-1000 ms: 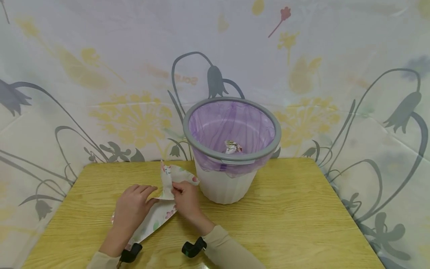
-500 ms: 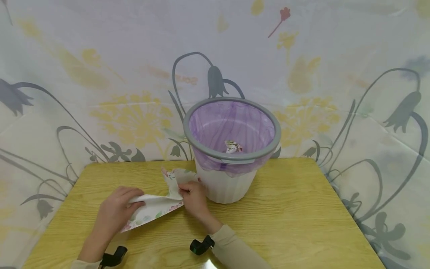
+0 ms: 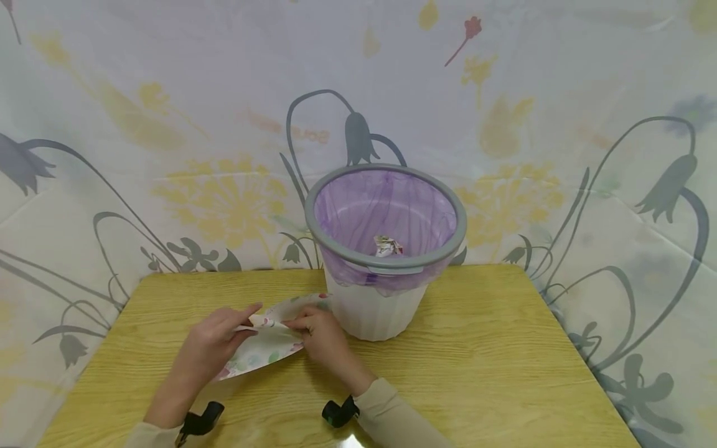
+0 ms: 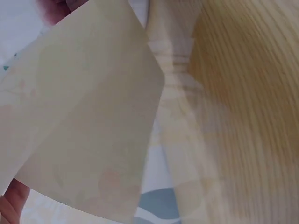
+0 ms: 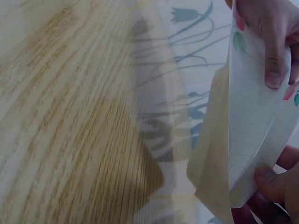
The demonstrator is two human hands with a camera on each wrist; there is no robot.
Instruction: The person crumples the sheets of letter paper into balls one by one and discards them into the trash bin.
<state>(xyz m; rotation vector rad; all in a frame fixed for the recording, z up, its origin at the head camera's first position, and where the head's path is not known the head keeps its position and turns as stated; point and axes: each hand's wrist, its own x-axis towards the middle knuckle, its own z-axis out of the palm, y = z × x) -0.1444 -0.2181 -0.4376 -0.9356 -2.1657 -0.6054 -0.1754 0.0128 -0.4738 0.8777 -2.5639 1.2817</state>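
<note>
A sheet of lined letter paper (image 3: 263,350) with a floral border is bent between both hands, left of the bin, over the wooden table. My left hand (image 3: 210,342) pinches its left part between thumb and fingers. Just to the right, my right hand (image 3: 323,339) pinches the same sheet, with a raised fold running from one hand to the other. In the right wrist view, faint ruled lines show on the paper (image 5: 254,116), and a thumb presses its lower corner. The paper's plain back (image 4: 93,121) fills much of the left wrist view.
A white bin (image 3: 378,314) with a grey rim and purple liner stands at the back middle of the wooden table (image 3: 493,361), close to the right hand. Inside lies a crumpled printed scrap (image 3: 388,246). A flower-patterned cloth (image 3: 224,124) hangs behind.
My left hand moved left, then back right towards the right hand. My right hand shifted slightly right. The paper's upright flap has come down into a low fold between the hands.
</note>
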